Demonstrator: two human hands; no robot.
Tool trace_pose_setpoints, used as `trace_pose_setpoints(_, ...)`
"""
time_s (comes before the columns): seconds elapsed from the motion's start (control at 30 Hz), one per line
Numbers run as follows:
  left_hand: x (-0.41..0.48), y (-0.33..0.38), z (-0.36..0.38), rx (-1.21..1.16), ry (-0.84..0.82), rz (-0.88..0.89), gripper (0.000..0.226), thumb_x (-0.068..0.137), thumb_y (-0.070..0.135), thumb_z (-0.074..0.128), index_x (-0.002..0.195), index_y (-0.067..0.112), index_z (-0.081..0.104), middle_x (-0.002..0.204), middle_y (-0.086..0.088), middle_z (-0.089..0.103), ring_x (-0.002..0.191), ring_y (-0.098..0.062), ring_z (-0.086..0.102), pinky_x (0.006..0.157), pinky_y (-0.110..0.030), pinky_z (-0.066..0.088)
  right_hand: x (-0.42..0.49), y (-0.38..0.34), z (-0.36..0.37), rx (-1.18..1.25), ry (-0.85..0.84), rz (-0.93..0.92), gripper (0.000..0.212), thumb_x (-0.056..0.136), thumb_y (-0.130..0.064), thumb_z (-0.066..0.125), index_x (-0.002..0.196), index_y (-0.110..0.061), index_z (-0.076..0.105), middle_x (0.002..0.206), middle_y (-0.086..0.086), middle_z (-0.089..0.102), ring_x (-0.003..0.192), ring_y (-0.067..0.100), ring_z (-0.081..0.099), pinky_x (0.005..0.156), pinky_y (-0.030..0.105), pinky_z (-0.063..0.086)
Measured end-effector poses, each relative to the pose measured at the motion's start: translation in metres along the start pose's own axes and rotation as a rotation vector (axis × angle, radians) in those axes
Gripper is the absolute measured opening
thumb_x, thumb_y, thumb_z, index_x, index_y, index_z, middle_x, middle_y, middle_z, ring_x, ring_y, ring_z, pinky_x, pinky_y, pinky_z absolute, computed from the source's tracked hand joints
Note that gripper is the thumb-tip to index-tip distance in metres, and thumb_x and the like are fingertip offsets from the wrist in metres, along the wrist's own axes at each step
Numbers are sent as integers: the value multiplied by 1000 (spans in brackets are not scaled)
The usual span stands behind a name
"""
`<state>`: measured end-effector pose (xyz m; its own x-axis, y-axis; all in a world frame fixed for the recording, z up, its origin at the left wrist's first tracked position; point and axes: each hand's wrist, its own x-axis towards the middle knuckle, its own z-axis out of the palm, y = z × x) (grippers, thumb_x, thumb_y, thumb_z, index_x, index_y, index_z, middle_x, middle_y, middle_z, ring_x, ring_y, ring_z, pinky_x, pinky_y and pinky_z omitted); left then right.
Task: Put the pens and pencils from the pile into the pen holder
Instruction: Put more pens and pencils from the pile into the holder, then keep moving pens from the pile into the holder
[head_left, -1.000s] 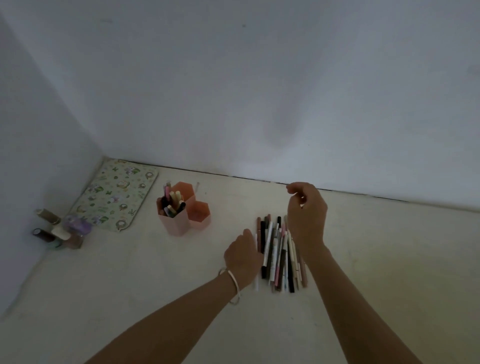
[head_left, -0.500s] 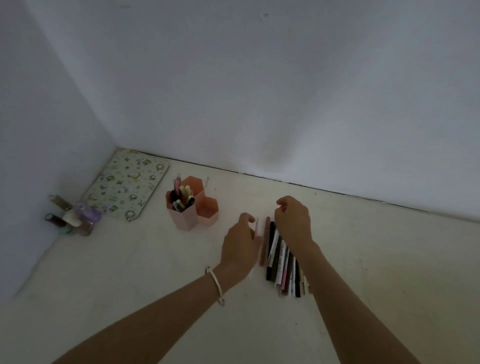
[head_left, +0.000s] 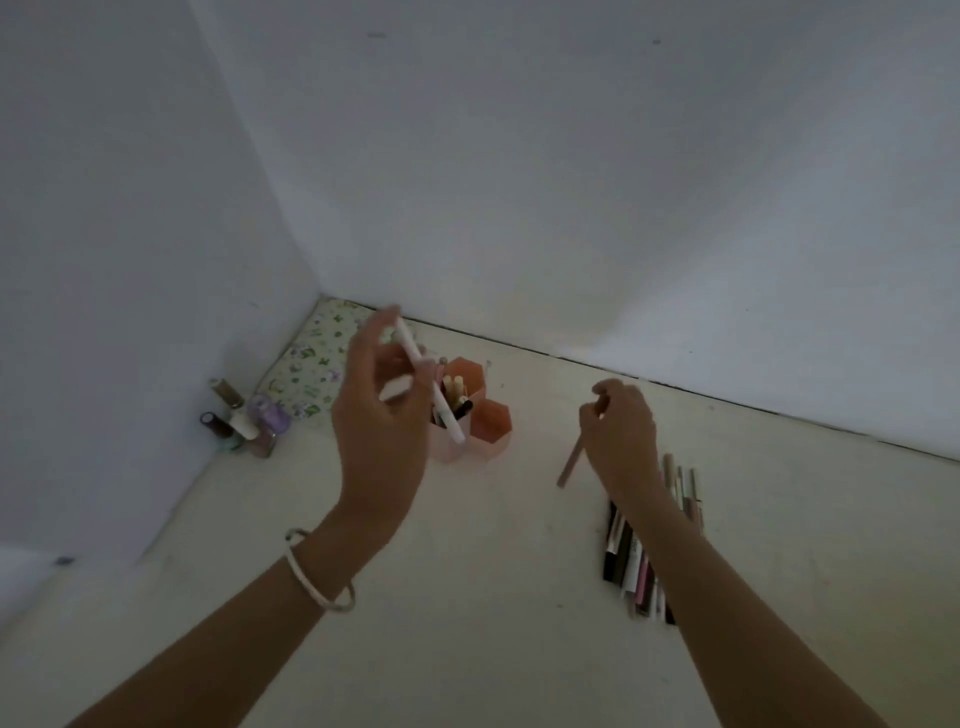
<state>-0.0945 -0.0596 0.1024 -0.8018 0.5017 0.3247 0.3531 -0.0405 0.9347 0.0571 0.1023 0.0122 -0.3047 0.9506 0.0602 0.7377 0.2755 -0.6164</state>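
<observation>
A pink hexagonal pen holder (head_left: 491, 422) stands on the pale surface near the back corner, with several pens upright in its front-left cell. My left hand (head_left: 382, 415) is raised just left of it and grips a white pen (head_left: 428, 382) slanting down over that cell. My right hand (head_left: 621, 434) hovers to the holder's right and grips a pink pencil (head_left: 570, 462) that points down and left. The pile of pens and pencils (head_left: 641, 553) lies on the surface beneath my right forearm, partly hidden by it.
Several small bottles (head_left: 244, 421) stand in the left corner against the wall. A floral patterned mat (head_left: 317, 358) lies behind them, by the back wall. Walls close the space at the left and back.
Both hands rose off the pile, each taking one item. My left hand carried the white pen left to the holder; my right hand lifted the pink pencil. The view shifted.
</observation>
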Motion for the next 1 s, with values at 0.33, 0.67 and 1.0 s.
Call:
trace_pose_setpoints(0.33,26,-70,0,124,82,73,42,92,7,62,129,23,50,102,-5,67,93,-18,66,75,-2,48,-6,-105,-51,527,441,-457,32,94,2,50,126,-2,55,96,1,50,81,10,56,77,10,47)
trace_pose_setpoints(0.67,-3,-101,-24,351,1,77,38,101,26,38,136,19,49,128,7,51,111,-10,53,90,-19,45,-30,-119,-10,554,252,-510,24,95,-12,53,116,-23,49,100,-5,57,88,1,59,79,16,50)
trace_pose_setpoints(1.0,-67,-87,-6,203,-6,-507,22,83,-6,45,79,15,50,70,-2,53,65,-22,47,60,-39,41,-48,-92,29,157,66,-655,22,90,-16,58,109,-11,68,115,5,60,101,18,55,91,32,47)
